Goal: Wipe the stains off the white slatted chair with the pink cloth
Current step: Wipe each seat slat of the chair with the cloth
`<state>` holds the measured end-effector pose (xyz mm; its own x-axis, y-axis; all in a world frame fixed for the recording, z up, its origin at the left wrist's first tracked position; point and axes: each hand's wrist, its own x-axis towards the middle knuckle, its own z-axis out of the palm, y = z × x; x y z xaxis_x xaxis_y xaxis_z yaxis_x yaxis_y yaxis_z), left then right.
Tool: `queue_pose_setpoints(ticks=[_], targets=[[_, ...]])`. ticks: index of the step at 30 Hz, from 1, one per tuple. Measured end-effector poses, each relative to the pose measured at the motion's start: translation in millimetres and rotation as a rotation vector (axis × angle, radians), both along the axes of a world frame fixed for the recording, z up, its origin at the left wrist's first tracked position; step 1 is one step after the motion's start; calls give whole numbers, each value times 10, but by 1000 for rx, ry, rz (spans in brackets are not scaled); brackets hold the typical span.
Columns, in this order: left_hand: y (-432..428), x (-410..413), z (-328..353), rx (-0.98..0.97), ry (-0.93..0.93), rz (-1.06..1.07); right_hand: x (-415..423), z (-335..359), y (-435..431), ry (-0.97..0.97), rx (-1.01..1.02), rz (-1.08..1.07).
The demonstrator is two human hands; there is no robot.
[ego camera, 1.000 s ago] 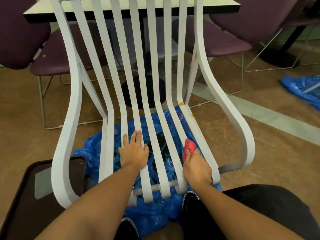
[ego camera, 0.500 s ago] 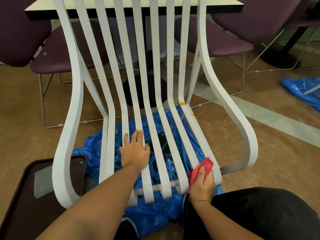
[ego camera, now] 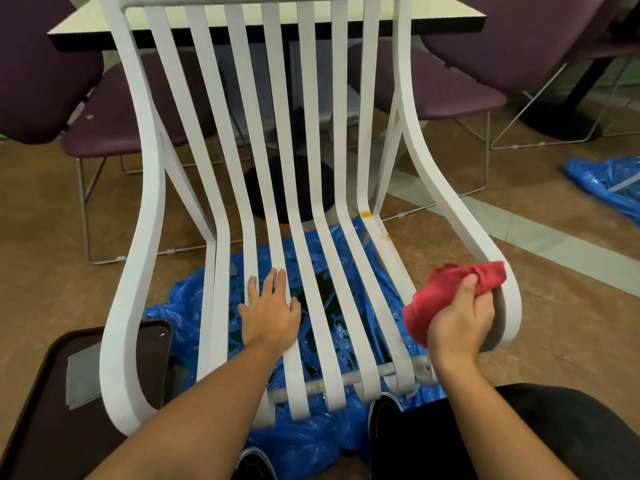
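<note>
The white slatted chair (ego camera: 322, 188) stands right in front of me, its seat slats curving down toward my knees. An orange stain (ego camera: 365, 214) marks the rightmost slat at the bend, with a smaller orange spot (ego camera: 385, 237) just below it. My left hand (ego camera: 270, 311) lies flat, fingers spread, on two seat slats left of centre. My right hand (ego camera: 460, 318) grips the bunched pink cloth (ego camera: 446, 289) at the seat's right side, beside the curved right armrest (ego camera: 498, 271); the cloth's far end touches the armrest.
A crumpled blue plastic sheet (ego camera: 194, 306) lies on the floor under the chair, dark liquid pooled on it. A dark brown tray (ego camera: 41, 403) sits at lower left. Purple chairs (ego camera: 114, 123) and a table (ego camera: 433, 19) stand behind. More blue plastic (ego camera: 609, 181) lies at right.
My right hand has lifted the pink cloth off the rightmost seat slats and carried it right, to the armrest's curve. My left hand stays pressed on the slats. The view has tilted up slightly.
</note>
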<state>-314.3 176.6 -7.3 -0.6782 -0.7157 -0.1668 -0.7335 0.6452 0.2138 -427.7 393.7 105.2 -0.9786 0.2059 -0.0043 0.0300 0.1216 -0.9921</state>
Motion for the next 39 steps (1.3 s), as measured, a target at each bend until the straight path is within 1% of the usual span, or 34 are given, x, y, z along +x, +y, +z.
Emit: queue_pose_setpoints(ticks=[2, 3, 5, 6, 9, 11, 12, 16, 21, 27, 33, 39], targets=[[3, -5, 6, -1, 3, 0, -43, -33, 73, 19, 118, 59], [6, -6, 8, 0, 4, 1, -63, -92, 96, 13, 226, 94], [5, -8, 10, 0, 4, 1, -129, -271, 122, 7, 537, 174], [8, -6, 8, 1, 3, 2, -165, -384, 127, -23, 682, 230], [14, 1, 16, 1, 0, 1, -167, -756, 89, -239, 924, 441], [19, 5, 20, 3, -4, 0, -141, -957, 69, -223, 1114, 499], [17, 4, 21, 1, -2, -1, -154, -1014, 57, -187, 1163, 485], [12, -9, 38, 13, 1, -12, -290, -1039, -14, -166, 1125, 452], [19, 5, 34, 8, -24, -18, -574, -1081, -234, -136, 1135, 529], [-9, -12, -8, 10, -31, -19, -1045, -1086, -752, -154, 1190, 607], [3, -17, 2, 13, -39, -27, -1478, -1099, -1239, -173, 1171, 645], [-30, -28, -28, 17, -32, -29, -1815, -1159, -1661, -149, 1144, 657]])
